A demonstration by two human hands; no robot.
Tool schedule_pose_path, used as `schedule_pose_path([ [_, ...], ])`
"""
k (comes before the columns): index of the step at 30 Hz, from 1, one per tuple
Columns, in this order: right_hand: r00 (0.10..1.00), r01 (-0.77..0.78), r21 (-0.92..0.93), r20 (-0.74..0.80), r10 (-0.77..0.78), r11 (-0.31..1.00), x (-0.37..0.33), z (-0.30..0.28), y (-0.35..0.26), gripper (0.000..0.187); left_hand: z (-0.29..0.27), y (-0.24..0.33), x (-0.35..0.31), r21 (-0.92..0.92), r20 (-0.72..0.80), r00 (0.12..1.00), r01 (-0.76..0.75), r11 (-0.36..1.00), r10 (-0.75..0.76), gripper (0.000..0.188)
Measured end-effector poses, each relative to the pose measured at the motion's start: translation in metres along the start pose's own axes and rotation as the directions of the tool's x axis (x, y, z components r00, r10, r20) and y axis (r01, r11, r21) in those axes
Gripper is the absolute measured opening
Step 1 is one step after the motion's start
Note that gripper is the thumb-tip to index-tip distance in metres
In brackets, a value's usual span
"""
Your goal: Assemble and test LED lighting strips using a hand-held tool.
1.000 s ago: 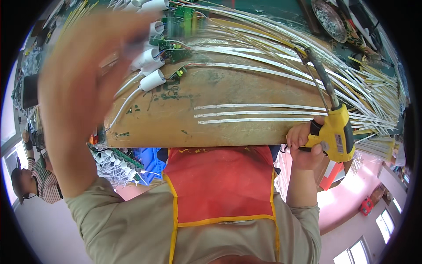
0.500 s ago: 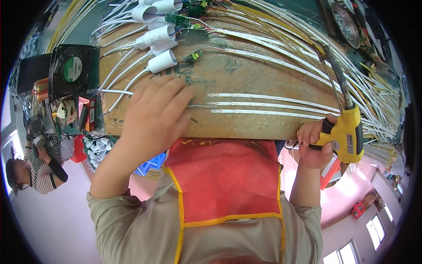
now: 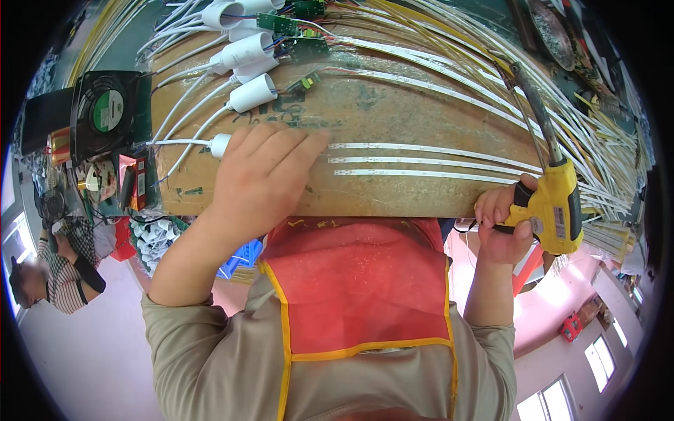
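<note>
My left hand point(image 3: 265, 172) lies over the board with its fingers bent, their tips beside the left end of the uppermost LED strip point(image 3: 393, 148). A white cylindrical housing point(image 3: 220, 145) on a white cord pokes out from under its wrist side. Whatever the fingertips pinch is hidden beneath them. Two more LED strips point(image 3: 414, 165) lie parallel, just below the first. At the board's right edge, my right hand point(image 3: 507, 214) is closed around the handle of a yellow and black soldering gun point(image 3: 558, 210), whose metal barrel points up and away over the strips.
Several white housings point(image 3: 251, 93) with cords and green circuit boards point(image 3: 309, 48) sit at the back, joined to more LED strips point(image 3: 421, 85). A black fan point(image 3: 105, 109) stands left. A metal dish point(image 3: 551, 35) is far right. Another person point(image 3: 63, 274) sits at the left.
My left hand has moved right, toward the strip ends, and the white housing now shows beside it. My right hand holds the soldering gun nearly still.
</note>
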State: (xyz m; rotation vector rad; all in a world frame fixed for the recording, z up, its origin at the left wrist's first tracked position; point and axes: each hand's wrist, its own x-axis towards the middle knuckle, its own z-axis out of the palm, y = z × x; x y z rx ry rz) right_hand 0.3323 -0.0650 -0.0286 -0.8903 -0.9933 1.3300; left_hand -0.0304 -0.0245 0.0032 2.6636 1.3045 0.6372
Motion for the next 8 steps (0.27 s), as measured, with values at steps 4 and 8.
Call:
schedule_pose_path([
  [4,1.0,-0.002,-0.007,-0.002,0.002,1.0,0.0,-0.0006,0.0,0.075,-0.0029,0.0043,0.0015,-0.032,-0.026,0.995,0.09,0.995,-0.091,0.035],
  [8,1.0,0.013,-0.036,-0.002,-0.013,0.999,-0.002,-0.0001,-0.0005,0.076,-0.0012,-0.0045,-0.0034,-0.071,-0.064,0.998,0.012,0.997,-0.017,0.04],
])
